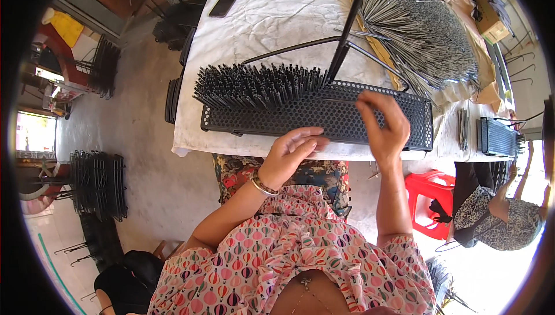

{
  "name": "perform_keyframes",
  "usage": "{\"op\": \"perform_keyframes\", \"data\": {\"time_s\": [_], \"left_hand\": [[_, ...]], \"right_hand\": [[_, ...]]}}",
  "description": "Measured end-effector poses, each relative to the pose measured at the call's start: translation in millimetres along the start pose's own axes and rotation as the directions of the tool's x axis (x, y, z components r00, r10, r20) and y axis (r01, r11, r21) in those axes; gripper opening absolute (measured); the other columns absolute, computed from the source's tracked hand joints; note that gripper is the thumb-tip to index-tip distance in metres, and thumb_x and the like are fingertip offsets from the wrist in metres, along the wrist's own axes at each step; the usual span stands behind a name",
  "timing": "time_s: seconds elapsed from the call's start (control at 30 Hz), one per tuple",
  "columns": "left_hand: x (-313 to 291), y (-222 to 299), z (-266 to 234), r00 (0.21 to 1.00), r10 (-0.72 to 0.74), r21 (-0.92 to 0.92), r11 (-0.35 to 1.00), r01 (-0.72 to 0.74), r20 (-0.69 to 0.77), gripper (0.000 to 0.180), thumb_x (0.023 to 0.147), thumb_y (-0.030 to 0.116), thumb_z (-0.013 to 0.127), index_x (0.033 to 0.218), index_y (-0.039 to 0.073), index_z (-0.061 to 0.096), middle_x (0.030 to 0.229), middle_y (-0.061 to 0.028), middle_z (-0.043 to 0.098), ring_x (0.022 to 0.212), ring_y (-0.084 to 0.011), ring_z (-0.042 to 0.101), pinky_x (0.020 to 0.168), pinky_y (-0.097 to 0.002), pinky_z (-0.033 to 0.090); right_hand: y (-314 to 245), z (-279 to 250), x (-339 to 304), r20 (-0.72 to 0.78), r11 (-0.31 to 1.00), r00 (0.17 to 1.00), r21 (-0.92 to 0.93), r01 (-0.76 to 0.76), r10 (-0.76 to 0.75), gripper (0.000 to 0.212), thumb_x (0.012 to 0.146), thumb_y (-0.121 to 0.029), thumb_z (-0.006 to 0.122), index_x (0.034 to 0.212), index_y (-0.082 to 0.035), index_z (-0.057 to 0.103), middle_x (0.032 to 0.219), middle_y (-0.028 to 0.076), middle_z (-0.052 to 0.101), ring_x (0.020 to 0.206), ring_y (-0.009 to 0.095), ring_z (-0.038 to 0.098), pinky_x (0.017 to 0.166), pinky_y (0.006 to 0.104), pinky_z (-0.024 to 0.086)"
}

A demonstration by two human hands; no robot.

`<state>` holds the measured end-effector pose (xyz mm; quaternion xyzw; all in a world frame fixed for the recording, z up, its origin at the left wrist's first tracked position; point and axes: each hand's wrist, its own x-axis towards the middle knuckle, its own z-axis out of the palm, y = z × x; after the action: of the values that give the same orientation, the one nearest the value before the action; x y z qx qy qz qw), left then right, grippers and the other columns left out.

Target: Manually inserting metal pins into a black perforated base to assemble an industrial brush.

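Note:
A long black perforated metal tray (272,119) lies across the table edge in front of me. Its left part is packed with upright thin dark rods (260,86), while bare holes show on the right part. My left hand (292,154) hovers by the tray's near edge, fingers loosely stretched and apart, nothing visible in it. Over the right part of the tray is my right hand (387,127), its thumb and forefinger tips brought together. Whatever may be between them is too small to make out. A large heap of loose thin metal rods (416,32) lies beyond, at the far right.
A black metal post (350,20) with slanted legs rises behind the tray. A phone (225,3) lies at the table's far left. Another tray (498,137) stands at right, near a person (500,214) and a red plastic stool (428,202). Black racks (98,185) stand left.

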<state>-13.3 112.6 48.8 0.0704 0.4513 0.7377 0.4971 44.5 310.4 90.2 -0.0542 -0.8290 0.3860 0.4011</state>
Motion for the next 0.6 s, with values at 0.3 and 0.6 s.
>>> {"op": "perform_keyframes", "data": {"time_s": [0.3,0.6], "left_hand": [[1.0,-20.2,-46.3,0.724,0.669,0.778,0.542,-0.319,-0.169,0.017,0.087,0.001,0.056,0.103,0.002,0.062,0.100,-0.0060,0.064,0.089,-0.0125,0.062,0.073,-0.0236,0.048],[-5.1,-18.7,-54.5,0.751,0.625,0.732,0.611,-0.300,-0.214,0.015,0.087,0.001,0.056,0.100,0.002,0.063,0.100,-0.0050,0.063,0.088,-0.0118,0.061,0.070,-0.0221,0.048]], "right_hand": [[31.0,19.6,39.3,0.120,0.997,0.992,0.078,0.017,-0.026,0.018,0.079,0.000,0.067,0.097,0.001,0.065,0.088,0.012,0.066,0.075,0.020,0.065,0.066,0.0280,0.051],[31.5,41.7,44.1,0.211,0.975,0.958,-0.064,0.214,-0.197,0.020,0.081,-0.003,0.064,0.100,0.001,0.064,0.089,0.013,0.065,0.078,0.026,0.064,0.068,0.0313,0.050]]}}
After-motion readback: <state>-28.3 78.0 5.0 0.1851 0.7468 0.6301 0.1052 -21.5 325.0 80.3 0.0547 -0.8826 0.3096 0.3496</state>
